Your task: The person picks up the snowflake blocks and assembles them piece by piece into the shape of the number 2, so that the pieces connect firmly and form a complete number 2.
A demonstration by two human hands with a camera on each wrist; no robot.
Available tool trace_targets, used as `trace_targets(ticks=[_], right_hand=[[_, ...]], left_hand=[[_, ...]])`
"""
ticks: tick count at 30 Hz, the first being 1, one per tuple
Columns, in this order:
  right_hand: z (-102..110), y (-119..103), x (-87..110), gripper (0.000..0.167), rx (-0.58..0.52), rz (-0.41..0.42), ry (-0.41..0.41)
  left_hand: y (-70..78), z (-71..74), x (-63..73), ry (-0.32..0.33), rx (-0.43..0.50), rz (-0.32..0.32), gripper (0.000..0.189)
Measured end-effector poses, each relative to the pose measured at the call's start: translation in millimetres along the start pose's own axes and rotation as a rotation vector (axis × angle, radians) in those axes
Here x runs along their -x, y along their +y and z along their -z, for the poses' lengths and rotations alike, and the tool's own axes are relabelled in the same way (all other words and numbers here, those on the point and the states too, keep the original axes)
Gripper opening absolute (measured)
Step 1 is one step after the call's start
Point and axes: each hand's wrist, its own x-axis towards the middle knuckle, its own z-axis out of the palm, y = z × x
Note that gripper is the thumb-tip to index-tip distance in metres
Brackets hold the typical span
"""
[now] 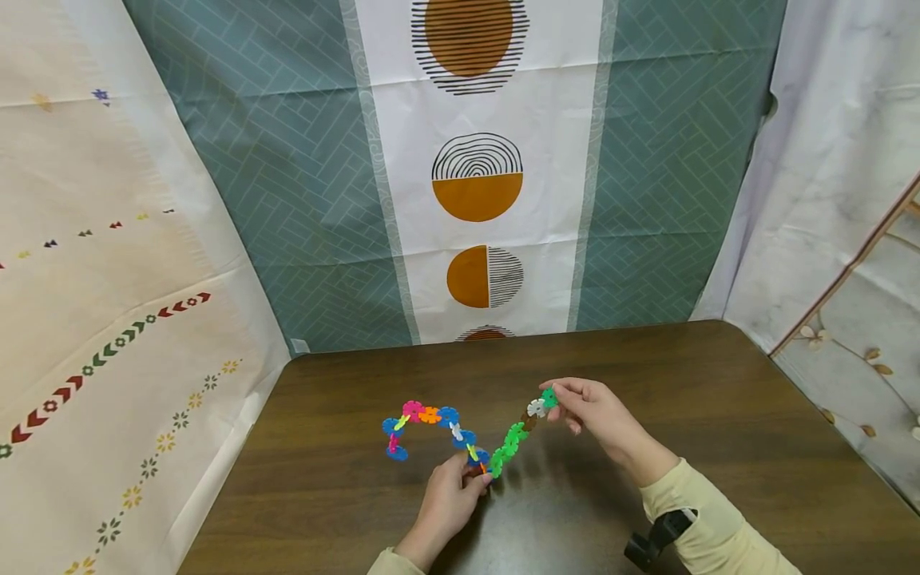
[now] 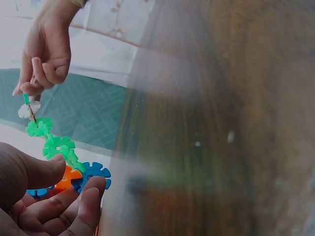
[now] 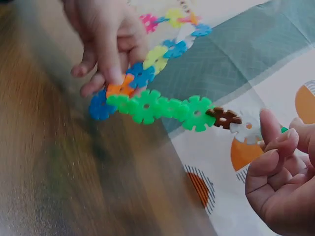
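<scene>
A chain of interlocking plastic flower discs point(image 1: 429, 415) is held up between both hands above the table, bent in a V where the left hand has it. My left hand point(image 1: 449, 495) pinches the chain at an orange disc point(image 3: 119, 85), beside blue and green ones. From there a curved stretch of blue, yellow, orange and pink discs loops off to the left. The other stretch, green discs point(image 3: 146, 106), a brown disc point(image 3: 224, 118) and a white disc point(image 1: 536, 408), rises to the right. At its end my right hand point(image 1: 592, 415) pinches a green disc point(image 1: 549, 397), mostly hidden in the right wrist view.
Below the hands lies a dark brown wooden table point(image 1: 323, 511). A patterned teal and white cloth point(image 1: 287, 200) hangs behind its far edge, with pale cloths at the left and right. A black strap device point(image 1: 661, 537) sits on the right sleeve.
</scene>
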Motion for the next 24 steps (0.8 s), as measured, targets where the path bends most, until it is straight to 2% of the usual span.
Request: trace_targets(ticks=[7,14,17,20,24], right_hand=[[3,2,2.2,0.046,-0.034,-0.076,-0.077],[4,7,1.9,0.041,-0.139,-0.104,-0.156],[1,7,2.0,0.037,-0.173,-0.112,-0.135],[-4,9,1.6,0.034,-0.189,-0.132,-0.071],[-7,12,0.8,0.038,-0.199,-0.154,0.000]], left_hand=[[0.2,0.4,0.3,-0.004,-0.006,-0.009,0.013],[0.0,0.4,0.1,-0.010,-0.006,0.000,0.012],[-0.1,0.1,0.2,-0.007,-0.011,-0.002,0.012],[-0.8,-0.9,0.2,0.000,-0.011,-0.012,0.011],[-1.5,-1.9,0.4,0.005,-0.005,-0.019,0.010]])
